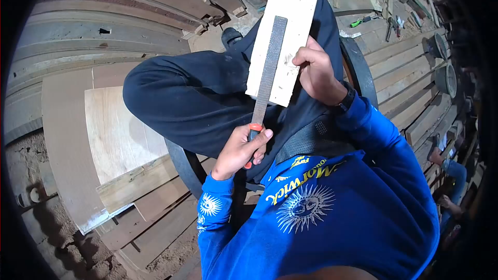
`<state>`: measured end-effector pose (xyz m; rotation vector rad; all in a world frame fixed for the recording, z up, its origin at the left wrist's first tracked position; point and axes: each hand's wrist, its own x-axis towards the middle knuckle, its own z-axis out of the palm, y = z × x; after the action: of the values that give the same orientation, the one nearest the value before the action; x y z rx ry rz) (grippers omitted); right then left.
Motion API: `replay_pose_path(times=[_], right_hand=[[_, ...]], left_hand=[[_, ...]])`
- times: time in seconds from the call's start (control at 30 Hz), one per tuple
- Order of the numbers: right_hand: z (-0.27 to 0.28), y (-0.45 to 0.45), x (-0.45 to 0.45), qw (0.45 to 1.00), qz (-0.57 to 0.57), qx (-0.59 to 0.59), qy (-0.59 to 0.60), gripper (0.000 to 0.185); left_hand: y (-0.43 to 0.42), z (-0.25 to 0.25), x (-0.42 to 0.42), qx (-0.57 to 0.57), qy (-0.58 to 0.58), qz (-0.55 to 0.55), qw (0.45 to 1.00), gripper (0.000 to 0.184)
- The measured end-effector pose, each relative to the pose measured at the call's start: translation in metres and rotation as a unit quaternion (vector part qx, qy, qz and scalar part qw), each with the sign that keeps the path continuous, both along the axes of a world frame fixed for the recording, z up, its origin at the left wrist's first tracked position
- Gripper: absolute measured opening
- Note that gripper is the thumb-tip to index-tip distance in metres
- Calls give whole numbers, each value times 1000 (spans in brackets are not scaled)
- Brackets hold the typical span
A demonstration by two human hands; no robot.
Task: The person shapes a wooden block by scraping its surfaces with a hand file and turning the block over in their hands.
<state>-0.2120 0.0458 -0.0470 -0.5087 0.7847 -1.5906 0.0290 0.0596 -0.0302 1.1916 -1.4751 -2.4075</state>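
My left hand point(243, 150) is closed round the red and black handle of a rasp point(271, 67). The rasp's long grey toothed blade lies flat along the face of a pale wooden block point(295, 18). My right hand point(317, 70) grips the block's right edge, thumb on the front face and fingers mostly hidden behind. Tilted upright, the block rests against my dark-trousered legs point(176, 101). A dark watch is on my right wrist.
Stacked planks point(119, 10) stand at the left, beside a light panel point(122, 124). Upper right lie a green-handled tool point(357, 23), pliers point(389, 30) and wood scraps. Buckets point(446, 80) sit at the right, with another person's limbs point(456, 176) below them.
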Motion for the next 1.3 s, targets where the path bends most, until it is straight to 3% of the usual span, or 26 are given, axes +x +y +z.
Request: replay_pose_path(times=[0.17,0.27,0.43,0.63,0.77,1.03,1.17,1.3], right_hand=[[-4,9,25,999,22,16,34,58],[-8,10,27,997,45,4,55,48],[3,2,4,1000,15,-3,-7,57],[-4,10,23,999,32,11,41,62],[-4,10,22,997,71,11,35,61],[4,4,11,1000,13,7,-1,57],[-2,12,28,997,57,-1,57,54],[-2,4,10,999,48,4,6,57]], left_hand=[[0,-1,0,8,-3,6,1000,34],[0,2,-1,8,-4,9,1000,35],[0,1,0,0,-13,3,1000,33],[0,2,-1,14,-17,-1,1000,32],[0,2,-1,20,-8,6,1000,33],[0,3,-2,4,-13,1,1000,33],[1,1,0,11,-10,2,1000,32],[0,0,1,-8,-8,0,1000,33]])
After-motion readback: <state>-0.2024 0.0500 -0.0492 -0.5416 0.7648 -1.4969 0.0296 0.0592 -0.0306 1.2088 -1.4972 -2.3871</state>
